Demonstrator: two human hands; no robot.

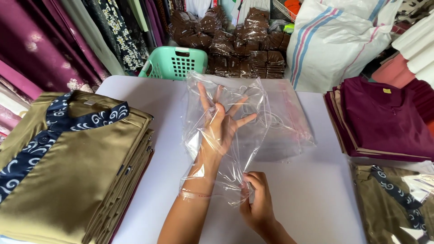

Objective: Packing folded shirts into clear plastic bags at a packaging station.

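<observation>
Item: clear plastic bag point(253, 97), thin and see-through, held upright above the table point(316, 203). Judged very light, limp and slippery, easily crumpled or torn; best held by the rim of its open mouth, where the film is doubled.

Left hand point(221, 122): thrust inside the bag up to the forearm, fingers spread wide, gripping nothing, stretching the film from within.

Right hand point(257, 203): below and just right of the left wrist, fingers pinched closed on the bag's lower open edge.

Beyond the left hand, touching the bag: flat stack of further clear bags point(289, 131) lying on the table.

Left of the left hand, apart: pile of folded olive shirts point(77, 171) with dark patterned collars.

Right of the right hand, well apart: stack of folded maroon garments point(384, 119); nearer, an olive shirt already in plastic point(393, 203).

Farther off, past the table: mint-green basket point(174, 61), wrapped brown bundles point(239, 43), a large striped white sack point(339, 40).
</observation>
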